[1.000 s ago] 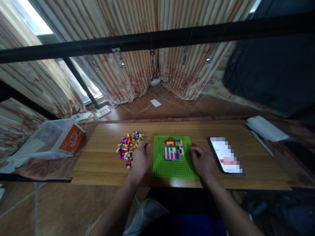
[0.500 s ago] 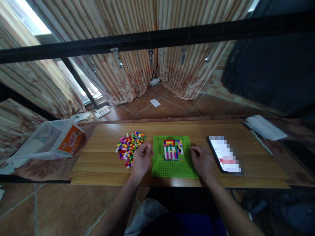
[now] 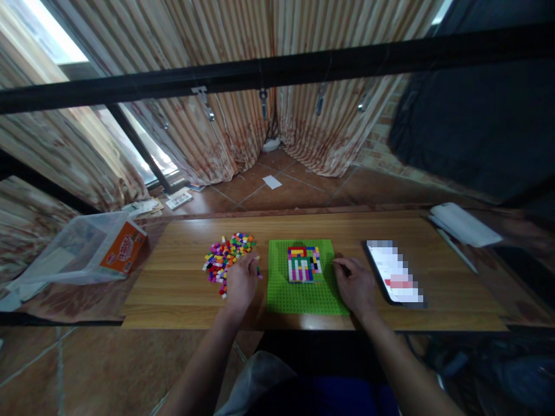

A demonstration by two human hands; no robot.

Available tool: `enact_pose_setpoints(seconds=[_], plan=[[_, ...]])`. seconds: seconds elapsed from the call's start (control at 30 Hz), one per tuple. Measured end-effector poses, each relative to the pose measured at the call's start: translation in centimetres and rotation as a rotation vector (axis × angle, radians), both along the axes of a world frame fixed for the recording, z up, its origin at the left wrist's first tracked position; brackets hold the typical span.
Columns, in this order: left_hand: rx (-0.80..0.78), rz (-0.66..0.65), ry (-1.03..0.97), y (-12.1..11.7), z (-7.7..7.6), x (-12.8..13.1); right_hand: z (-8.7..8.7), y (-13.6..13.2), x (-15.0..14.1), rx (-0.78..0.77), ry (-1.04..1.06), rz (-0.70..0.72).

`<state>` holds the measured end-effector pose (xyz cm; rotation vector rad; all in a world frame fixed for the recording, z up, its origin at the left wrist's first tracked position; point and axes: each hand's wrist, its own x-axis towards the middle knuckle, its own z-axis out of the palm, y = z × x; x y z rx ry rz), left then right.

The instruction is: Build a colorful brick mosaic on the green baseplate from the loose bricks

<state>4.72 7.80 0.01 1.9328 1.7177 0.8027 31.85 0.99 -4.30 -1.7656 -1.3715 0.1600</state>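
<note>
My left hand (image 3: 243, 282) hovers at the right edge of a pile of small mixed-colour toy bricks (image 3: 223, 254). Its thumb and fingers are pinched together, with a pale speck at the tips too small to name. My right hand (image 3: 356, 283) is by the right edge of a green studded baseplate (image 3: 281, 297). Its fingers are curled into a pinch, and whatever they may hold is hidden. On the baseplate, a roughly square build of coloured bricks (image 3: 303, 264) has red, yellow, green, white, blue and purple pieces.
A phone (image 3: 394, 271) with a lit screen lies right of my right hand on the wooden table (image 3: 173, 300). Beyond the table's left end stands a clear plastic bin (image 3: 78, 242) with an orange label. A black metal bar (image 3: 295, 72) crosses ahead, before striped curtains.
My left hand has shifted left, away from the baseplate and closer over the brick pile, still pinched. My right hand keeps its place and pose. The view has moved slightly.
</note>
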Motion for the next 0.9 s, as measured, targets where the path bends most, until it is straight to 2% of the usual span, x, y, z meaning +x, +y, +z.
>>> enact_pose_setpoints(seconds=[0.17,0.33,0.4,0.5,0.63,0.73,0.9], plan=[[0.031,0.006,0.114,0.3,-0.1,-0.5,-0.1,-0.1,0.0,-0.013,-0.005,-0.009],[0.035,-0.003,0.044,0.2,0.4,-0.4,0.1,0.0,0.0,0.000,0.000,0.001],[0.021,-0.029,-0.025,0.0,0.8,0.0,0.1,0.0,-0.1,0.001,-0.002,-0.004],[0.039,-0.138,-0.105,-0.4,1.4,1.3,0.2,0.0,-0.1,-0.005,-0.006,-0.010],[0.043,-0.209,-0.129,-0.5,2.0,3.5,0.1,0.0,-0.1,-0.012,0.003,0.000],[0.023,-0.233,-0.069,-0.2,2.3,4.9,0.2,0.0,-0.1,-0.005,0.011,0.002],[0.044,-0.348,0.129,0.4,2.8,6.4,0.2,0.1,-0.2,-0.008,0.024,-0.002]])
